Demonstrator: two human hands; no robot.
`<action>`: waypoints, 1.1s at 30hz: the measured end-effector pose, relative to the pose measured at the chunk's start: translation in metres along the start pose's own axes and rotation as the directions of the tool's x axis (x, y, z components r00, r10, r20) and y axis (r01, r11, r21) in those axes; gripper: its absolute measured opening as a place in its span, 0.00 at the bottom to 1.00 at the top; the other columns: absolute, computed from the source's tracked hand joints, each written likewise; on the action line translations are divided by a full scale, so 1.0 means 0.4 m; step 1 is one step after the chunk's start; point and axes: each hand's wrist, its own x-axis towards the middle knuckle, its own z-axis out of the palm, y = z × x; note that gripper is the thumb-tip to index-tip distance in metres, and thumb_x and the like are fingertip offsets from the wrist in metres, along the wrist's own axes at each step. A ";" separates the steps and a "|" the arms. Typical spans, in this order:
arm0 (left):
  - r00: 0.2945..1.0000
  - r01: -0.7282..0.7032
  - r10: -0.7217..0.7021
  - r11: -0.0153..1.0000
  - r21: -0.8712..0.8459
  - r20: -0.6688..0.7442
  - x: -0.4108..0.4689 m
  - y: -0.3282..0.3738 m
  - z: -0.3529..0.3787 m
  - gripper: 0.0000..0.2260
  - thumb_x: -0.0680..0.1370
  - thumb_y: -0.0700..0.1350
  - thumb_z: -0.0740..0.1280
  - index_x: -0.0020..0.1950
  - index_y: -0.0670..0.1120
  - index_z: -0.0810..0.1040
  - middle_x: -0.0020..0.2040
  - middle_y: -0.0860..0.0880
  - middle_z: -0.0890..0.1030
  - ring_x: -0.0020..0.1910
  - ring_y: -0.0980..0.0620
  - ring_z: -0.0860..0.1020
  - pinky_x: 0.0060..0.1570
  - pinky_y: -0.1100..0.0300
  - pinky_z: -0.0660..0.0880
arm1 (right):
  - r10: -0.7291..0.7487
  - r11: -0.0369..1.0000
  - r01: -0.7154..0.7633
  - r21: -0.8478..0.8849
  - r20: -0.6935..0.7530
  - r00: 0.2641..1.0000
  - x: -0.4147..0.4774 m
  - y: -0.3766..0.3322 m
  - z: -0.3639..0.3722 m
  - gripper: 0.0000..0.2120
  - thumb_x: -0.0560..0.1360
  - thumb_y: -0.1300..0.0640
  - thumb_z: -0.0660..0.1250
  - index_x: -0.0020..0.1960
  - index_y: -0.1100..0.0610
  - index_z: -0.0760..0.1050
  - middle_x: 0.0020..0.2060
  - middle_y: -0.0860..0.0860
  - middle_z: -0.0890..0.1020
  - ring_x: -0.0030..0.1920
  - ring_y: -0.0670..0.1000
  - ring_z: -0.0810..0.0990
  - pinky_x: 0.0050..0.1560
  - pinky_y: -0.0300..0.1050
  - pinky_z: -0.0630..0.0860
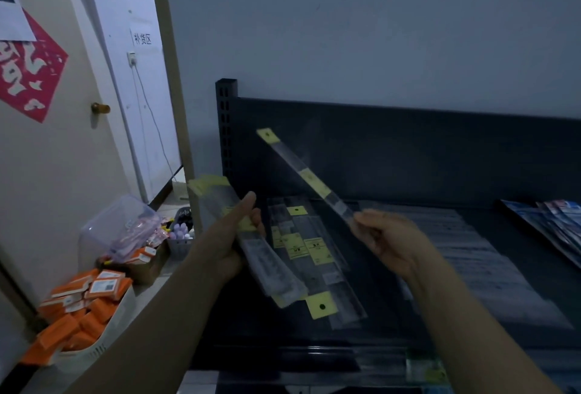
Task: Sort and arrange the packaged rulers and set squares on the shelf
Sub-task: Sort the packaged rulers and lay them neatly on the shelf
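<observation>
Dim light falls on a dark metal shelf unit [408,148] that is set against a pale wall, with a cream door [63,173] bearing a red paper square [28,76] seen at the left. A bundle of clear-sleeved rulers with yellow header cards [270,265] is gripped by the left hand [226,243]: the thumb is laid straight up along the face of the bundle and the fingers are curled round behind it. Its long axis runs from upper left, where the yellow ends stick out past the shelf post, down to lower right over the shelf. A single clear packaged ruler with a yellow tag [309,175] is pinched at its lower end by the right hand [393,239], whose fingers are bent round it. This ruler is held raised and slanted, its yellow-tagged tip pointed up and to the left before the back panel. Between the two hands, more clear ruler packs with yellow labels [314,249] lie flat on the shelf board, roughly lengthwise front to back. Blue printed packets [553,221] are laid at the far right of the board. Orange boxes [94,293] are heaped in a white slotted basket [103,346] at lower left.
</observation>
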 end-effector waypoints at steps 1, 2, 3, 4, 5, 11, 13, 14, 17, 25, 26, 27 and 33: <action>1.000 0.002 -0.002 1.000 0.019 0.025 0.000 -0.013 0.009 0.14 0.74 0.44 0.70 0.28 0.44 0.77 0.29 0.48 0.76 0.27 0.53 0.76 0.32 0.60 0.76 | 0.014 0.999 -0.012 -0.052 0.023 1.000 -0.011 0.016 0.012 0.09 0.71 0.71 0.69 0.50 0.67 0.74 0.38 0.57 0.81 0.34 0.48 0.83 0.33 0.37 0.80; 0.999 -0.002 0.000 0.999 0.037 0.048 -0.004 -0.027 0.021 0.13 0.74 0.43 0.70 0.30 0.43 0.79 0.31 0.46 0.79 0.29 0.51 0.79 0.33 0.59 0.78 | 0.022 0.989 -0.015 -0.146 0.043 0.999 -0.024 0.032 0.028 0.08 0.71 0.71 0.69 0.49 0.66 0.75 0.37 0.56 0.82 0.32 0.47 0.82 0.31 0.36 0.79; 0.998 -0.009 0.005 0.998 0.057 0.064 -0.006 -0.043 0.032 0.09 0.74 0.43 0.70 0.34 0.42 0.80 0.35 0.45 0.82 0.33 0.49 0.82 0.35 0.57 0.79 | 0.030 0.967 -0.011 -0.253 0.071 0.997 -0.041 0.047 0.046 0.05 0.71 0.70 0.70 0.46 0.65 0.76 0.33 0.55 0.82 0.29 0.46 0.80 0.28 0.36 0.76; 0.998 -0.010 0.006 0.997 0.076 0.059 -0.004 -0.055 0.040 0.06 0.74 0.42 0.71 0.39 0.41 0.81 0.39 0.43 0.83 0.37 0.47 0.83 0.38 0.54 0.80 | 0.035 0.942 0.002 -0.336 0.103 0.994 -0.054 0.060 0.061 0.04 0.71 0.69 0.71 0.43 0.64 0.76 0.30 0.53 0.82 0.26 0.45 0.78 0.25 0.36 0.73; 0.999 -0.017 0.014 0.996 0.091 0.033 0.002 -0.062 0.042 0.05 0.74 0.42 0.71 0.42 0.41 0.81 0.41 0.43 0.84 0.39 0.47 0.83 0.39 0.54 0.80 | 0.044 0.922 0.012 -0.388 0.134 0.990 -0.066 0.069 0.073 0.04 0.71 0.69 0.71 0.41 0.63 0.77 0.29 0.53 0.81 0.24 0.44 0.77 0.23 0.36 0.72; 0.994 0.063 -0.051 0.990 0.124 -0.097 0.008 -0.036 0.003 0.03 0.75 0.36 0.68 0.42 0.38 0.78 0.35 0.44 0.82 0.34 0.50 0.81 0.30 0.58 0.80 | -0.185 0.255 0.197 -0.947 0.152 0.971 -0.053 0.080 0.043 0.13 0.67 0.48 0.76 0.43 0.56 0.79 0.37 0.47 0.82 0.38 0.45 0.80 0.40 0.44 0.79; 0.994 0.072 -0.058 0.984 0.164 -0.092 0.005 -0.030 -0.012 0.05 0.76 0.39 0.69 0.40 0.40 0.76 0.30 0.46 0.80 0.27 0.53 0.79 0.29 0.60 0.79 | -0.140 0.047 0.135 -0.990 0.127 0.982 -0.057 0.089 0.043 0.18 0.65 0.44 0.75 0.45 0.57 0.79 0.38 0.48 0.82 0.39 0.47 0.79 0.38 0.43 0.77; 0.994 0.084 -0.070 0.982 0.168 -0.089 0.001 -0.027 -0.017 0.06 0.75 0.40 0.70 0.40 0.41 0.76 0.30 0.47 0.79 0.25 0.53 0.78 0.29 0.61 0.79 | -0.118 0.050 0.118 -0.992 0.111 0.987 -0.054 0.093 0.043 0.18 0.65 0.45 0.76 0.45 0.58 0.79 0.38 0.49 0.82 0.37 0.48 0.79 0.37 0.43 0.76; 0.989 0.140 -0.128 0.975 0.172 -0.077 -0.004 -0.027 -0.024 0.06 0.73 0.42 0.71 0.41 0.42 0.76 0.31 0.47 0.78 0.26 0.53 0.76 0.30 0.62 0.78 | -0.055 0.140 0.068 -0.988 0.061 0.997 -0.039 0.087 0.038 0.15 0.65 0.51 0.75 0.41 0.63 0.81 0.33 0.52 0.82 0.32 0.48 0.78 0.32 0.41 0.73; 0.991 0.131 -0.136 0.960 0.249 0.005 -0.003 -0.031 -0.028 0.07 0.67 0.42 0.73 0.38 0.41 0.77 0.33 0.45 0.79 0.31 0.51 0.77 0.33 0.61 0.79 | -0.231 0.551 0.137 -0.823 0.008 0.973 -0.022 0.084 -0.001 0.18 0.79 0.55 0.63 0.40 0.70 0.74 0.31 0.56 0.75 0.32 0.50 0.72 0.30 0.37 0.67; 0.991 0.119 -0.133 0.953 0.278 0.030 -0.003 -0.034 -0.024 0.08 0.66 0.44 0.74 0.37 0.41 0.77 0.33 0.46 0.79 0.32 0.51 0.76 0.33 0.60 0.78 | -0.181 0.671 0.139 -0.729 0.021 0.983 -0.029 0.085 0.009 0.17 0.79 0.55 0.63 0.43 0.70 0.77 0.34 0.58 0.78 0.35 0.51 0.75 0.34 0.40 0.70; 0.990 0.110 -0.133 0.947 0.303 0.055 -0.004 -0.037 -0.018 0.09 0.65 0.45 0.74 0.37 0.41 0.77 0.33 0.45 0.79 0.32 0.50 0.76 0.32 0.61 0.78 | -0.107 0.753 0.124 -0.646 0.066 0.992 -0.042 0.089 0.027 0.15 0.79 0.54 0.63 0.45 0.66 0.80 0.38 0.59 0.81 0.37 0.53 0.78 0.38 0.44 0.74; 0.990 0.140 -0.143 0.948 0.287 -0.011 0.000 -0.044 -0.008 0.07 0.73 0.37 0.69 0.50 0.39 0.80 0.47 0.40 0.83 0.43 0.42 0.82 0.41 0.50 0.80 | -0.044 0.631 0.257 -0.732 0.297 0.954 -0.057 0.132 0.088 0.16 0.78 0.51 0.64 0.42 0.63 0.81 0.35 0.53 0.81 0.34 0.45 0.77 0.37 0.40 0.74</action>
